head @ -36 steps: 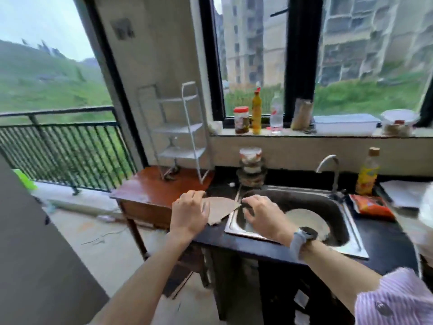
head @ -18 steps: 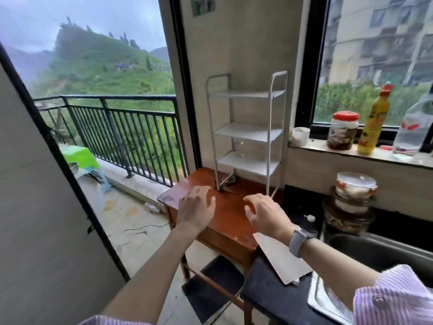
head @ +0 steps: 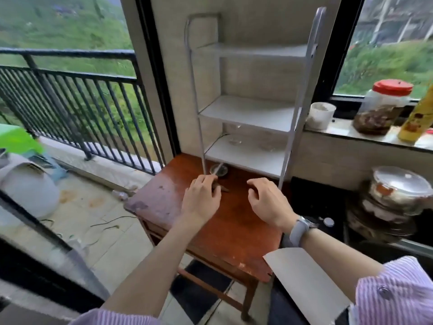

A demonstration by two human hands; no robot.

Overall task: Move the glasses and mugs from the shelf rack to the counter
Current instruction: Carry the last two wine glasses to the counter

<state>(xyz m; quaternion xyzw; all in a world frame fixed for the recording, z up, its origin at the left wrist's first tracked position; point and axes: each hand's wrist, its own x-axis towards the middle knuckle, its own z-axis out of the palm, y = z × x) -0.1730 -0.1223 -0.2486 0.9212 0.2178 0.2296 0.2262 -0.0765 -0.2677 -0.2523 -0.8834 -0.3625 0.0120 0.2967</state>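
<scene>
A white three-tier shelf rack [head: 248, 113] stands on a small red-brown wooden table [head: 225, 231]. Two clear glasses, faint and blurred, sit on its bottom shelf: one [head: 235, 137] at the left, another [head: 268, 143] to its right. The upper two shelves look bare. My left hand [head: 201, 198] and my right hand [head: 269, 200] hover over the table in front of the rack, fingers loosely curled, holding nothing. The black counter [head: 332, 207] lies to the right.
A flat cardboard sheet [head: 304, 282] lies on the counter's near corner. Stacked lidded bowls [head: 396, 200] stand on the counter. On the windowsill are a white cup [head: 321, 114], a red-lidded jar [head: 384, 106] and a yellow bottle [head: 419, 116]. A small round lid [head: 219, 170] lies under the rack.
The view has swung left from the sink and closed in on the rack. Both hands let go of the cardboard sheet and moved forward over the wooden table.
</scene>
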